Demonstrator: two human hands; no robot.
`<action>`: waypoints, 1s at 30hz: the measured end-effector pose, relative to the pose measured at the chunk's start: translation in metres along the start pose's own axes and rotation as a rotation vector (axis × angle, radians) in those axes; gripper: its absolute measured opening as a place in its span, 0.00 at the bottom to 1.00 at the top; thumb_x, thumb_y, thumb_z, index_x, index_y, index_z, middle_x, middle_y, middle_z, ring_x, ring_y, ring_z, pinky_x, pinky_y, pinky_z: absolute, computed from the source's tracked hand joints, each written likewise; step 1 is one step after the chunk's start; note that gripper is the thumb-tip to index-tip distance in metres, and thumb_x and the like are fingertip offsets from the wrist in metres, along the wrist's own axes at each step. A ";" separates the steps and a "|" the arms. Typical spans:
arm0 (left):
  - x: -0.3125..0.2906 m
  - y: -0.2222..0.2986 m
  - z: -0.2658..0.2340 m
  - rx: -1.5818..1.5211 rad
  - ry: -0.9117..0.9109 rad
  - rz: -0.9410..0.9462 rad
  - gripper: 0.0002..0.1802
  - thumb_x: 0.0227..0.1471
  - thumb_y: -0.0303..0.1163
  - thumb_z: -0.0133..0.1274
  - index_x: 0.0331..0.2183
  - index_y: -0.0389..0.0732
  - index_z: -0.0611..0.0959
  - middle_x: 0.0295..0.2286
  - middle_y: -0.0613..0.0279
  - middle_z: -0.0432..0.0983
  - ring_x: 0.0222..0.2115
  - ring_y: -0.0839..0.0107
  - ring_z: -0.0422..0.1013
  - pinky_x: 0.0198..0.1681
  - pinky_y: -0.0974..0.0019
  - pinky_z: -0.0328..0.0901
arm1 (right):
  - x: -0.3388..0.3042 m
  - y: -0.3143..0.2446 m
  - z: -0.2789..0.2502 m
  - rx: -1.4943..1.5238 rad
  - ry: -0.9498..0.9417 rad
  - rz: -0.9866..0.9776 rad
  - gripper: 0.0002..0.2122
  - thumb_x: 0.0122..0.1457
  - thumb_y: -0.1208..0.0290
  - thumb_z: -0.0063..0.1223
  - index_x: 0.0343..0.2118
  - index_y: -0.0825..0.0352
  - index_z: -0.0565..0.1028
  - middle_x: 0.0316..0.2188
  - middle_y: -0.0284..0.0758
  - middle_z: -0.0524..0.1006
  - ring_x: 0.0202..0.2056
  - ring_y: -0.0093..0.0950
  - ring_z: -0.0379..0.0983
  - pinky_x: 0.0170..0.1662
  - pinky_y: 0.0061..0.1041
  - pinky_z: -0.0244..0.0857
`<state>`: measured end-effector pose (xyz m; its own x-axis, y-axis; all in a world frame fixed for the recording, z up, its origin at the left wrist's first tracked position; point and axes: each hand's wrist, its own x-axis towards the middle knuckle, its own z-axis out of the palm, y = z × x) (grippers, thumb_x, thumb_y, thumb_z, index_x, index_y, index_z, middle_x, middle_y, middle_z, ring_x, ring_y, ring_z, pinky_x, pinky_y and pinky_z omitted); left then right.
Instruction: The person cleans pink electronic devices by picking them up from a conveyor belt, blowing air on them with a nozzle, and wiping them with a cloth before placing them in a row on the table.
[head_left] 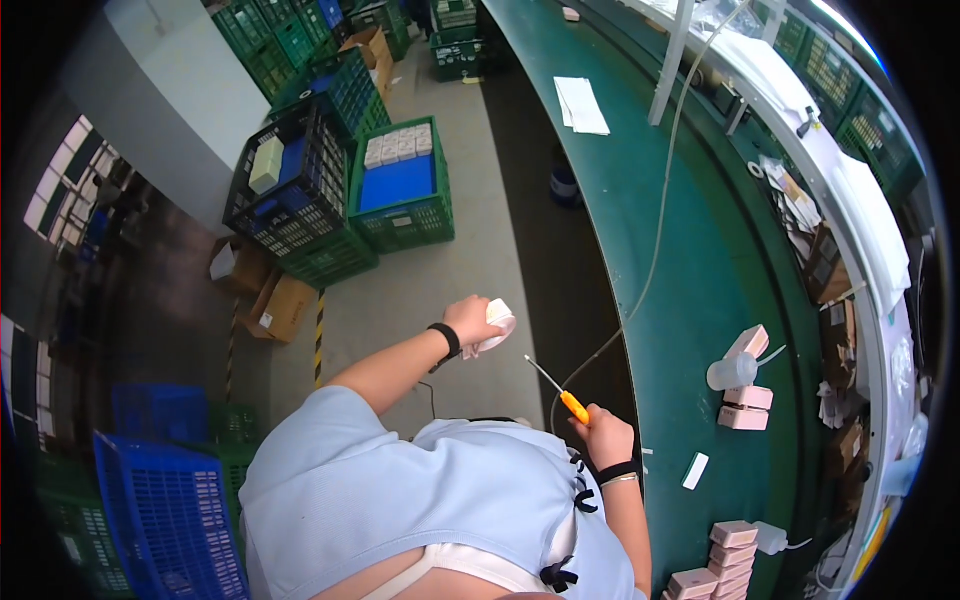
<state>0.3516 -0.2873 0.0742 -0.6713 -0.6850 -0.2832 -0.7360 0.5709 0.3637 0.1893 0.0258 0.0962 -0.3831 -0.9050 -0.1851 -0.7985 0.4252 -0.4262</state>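
Note:
My left hand (468, 320), with a black band at the wrist, is closed around a small rounded white and pale pink plastic piece (501, 318) held out over the floor. Part of that piece is covered by my fingers, so its exact kind is unclear. Close to the bench edge, my right hand (608, 438) grips a screwdriver (574, 405) by its orange handle. The metal shaft points up and left toward the plastic piece, and its tip is apart from it.
Along my right runs a long green workbench (640, 230). On it are stacked pink boxes (733, 548), squeeze bottles (733, 373), a white strip (695, 470) and paper sheets (582, 105). A hose (655, 250) crosses the bench. Green crates (405, 222) and a blue crate (175, 520) stand leftward.

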 end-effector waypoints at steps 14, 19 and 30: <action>0.020 -0.032 0.030 -0.121 -0.083 0.192 0.34 0.45 0.48 0.60 0.49 0.36 0.76 0.43 0.47 0.79 0.44 0.52 0.76 0.49 0.56 0.69 | -0.006 -0.003 -0.001 -0.025 -0.037 0.028 0.17 0.56 0.50 0.57 0.29 0.61 0.75 0.23 0.39 0.77 0.29 0.41 0.76 0.31 0.39 0.69; 0.028 -0.066 0.059 -1.135 -0.753 -0.275 0.31 0.52 0.44 0.57 0.53 0.37 0.72 0.48 0.47 0.74 0.45 0.60 0.75 0.46 0.57 0.72 | -0.019 0.015 -0.010 0.102 -0.067 0.089 0.16 0.56 0.50 0.56 0.30 0.61 0.75 0.25 0.38 0.78 0.29 0.40 0.76 0.31 0.38 0.69; 0.021 -0.023 0.098 -1.932 -0.714 -0.508 0.26 0.59 0.41 0.53 0.55 0.40 0.70 0.47 0.51 0.71 0.42 0.63 0.73 0.45 0.59 0.72 | -0.073 0.014 0.002 0.339 -0.122 0.249 0.16 0.57 0.51 0.56 0.30 0.62 0.74 0.24 0.38 0.77 0.29 0.42 0.75 0.31 0.39 0.67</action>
<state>0.3458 -0.2709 -0.0271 -0.7442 -0.0769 -0.6635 -0.1349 -0.9556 0.2621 0.2072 0.0978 0.1023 -0.4709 -0.7795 -0.4131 -0.4838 0.6197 -0.6180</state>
